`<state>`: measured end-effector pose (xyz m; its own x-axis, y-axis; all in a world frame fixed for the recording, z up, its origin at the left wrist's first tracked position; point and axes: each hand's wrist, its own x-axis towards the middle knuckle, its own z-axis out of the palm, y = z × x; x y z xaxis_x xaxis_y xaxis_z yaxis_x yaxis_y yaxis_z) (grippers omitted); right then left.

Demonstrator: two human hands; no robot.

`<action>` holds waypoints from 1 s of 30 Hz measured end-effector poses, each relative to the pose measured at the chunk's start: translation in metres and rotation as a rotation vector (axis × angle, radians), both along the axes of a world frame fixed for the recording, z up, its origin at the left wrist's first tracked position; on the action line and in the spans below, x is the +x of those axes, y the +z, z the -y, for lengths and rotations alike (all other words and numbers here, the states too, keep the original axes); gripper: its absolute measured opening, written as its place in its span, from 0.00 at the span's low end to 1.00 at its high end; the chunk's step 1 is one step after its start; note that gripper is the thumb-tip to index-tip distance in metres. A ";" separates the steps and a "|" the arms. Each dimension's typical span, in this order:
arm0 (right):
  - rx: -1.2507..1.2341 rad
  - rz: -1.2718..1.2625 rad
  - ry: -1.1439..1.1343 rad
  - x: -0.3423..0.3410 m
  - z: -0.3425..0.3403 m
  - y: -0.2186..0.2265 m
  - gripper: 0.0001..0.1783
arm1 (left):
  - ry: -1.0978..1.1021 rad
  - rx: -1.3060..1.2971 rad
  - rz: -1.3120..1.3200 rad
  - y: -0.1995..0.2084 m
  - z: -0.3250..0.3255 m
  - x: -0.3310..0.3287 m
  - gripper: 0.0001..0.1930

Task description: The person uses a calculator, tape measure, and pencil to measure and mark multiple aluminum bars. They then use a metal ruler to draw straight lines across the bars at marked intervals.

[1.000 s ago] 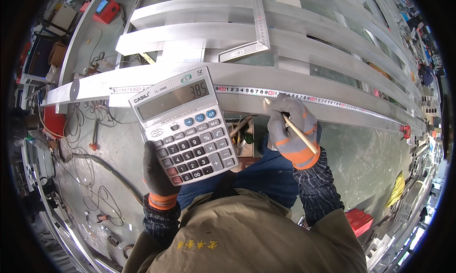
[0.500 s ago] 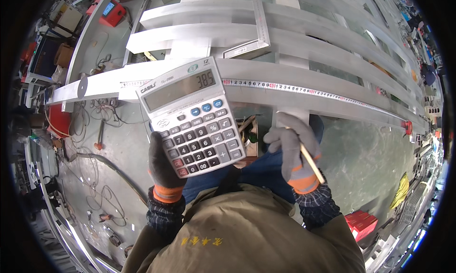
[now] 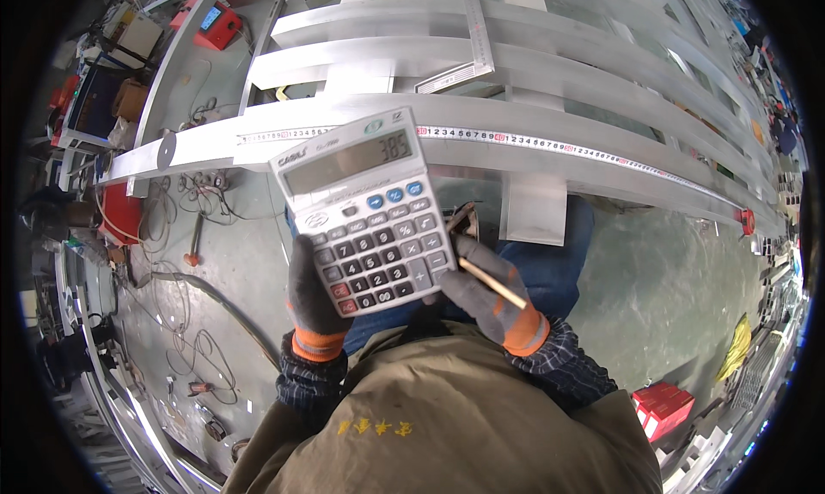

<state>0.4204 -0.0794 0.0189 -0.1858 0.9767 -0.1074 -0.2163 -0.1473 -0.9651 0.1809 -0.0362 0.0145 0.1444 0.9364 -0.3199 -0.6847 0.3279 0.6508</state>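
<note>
My left-hand fingers [image 3: 314, 292] clamp the light, rigid calculator [image 3: 365, 210] by its lower edge; my right hand [image 3: 485, 292] pinches a pencil [image 3: 491, 283], touching the keys.

Gloved left hand [image 3: 311, 300] is raised before the chest, fingers curled in a closed grip. Gloved right hand [image 3: 490, 294] sits close beside it, fingers bent.

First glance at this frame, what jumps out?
A large grey desk calculator fills the centre, gripped from below by the gloved left hand. The gloved right hand touches its lower right edge with a pencil tucked between the fingers. Behind it, a measuring tape runs along a long aluminium profile, with a steel square lying on the profiles beyond.
</note>
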 end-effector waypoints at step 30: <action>0.024 0.194 -0.026 -0.009 -0.009 0.002 0.17 | -0.088 -0.037 0.096 0.007 -0.010 -0.006 0.27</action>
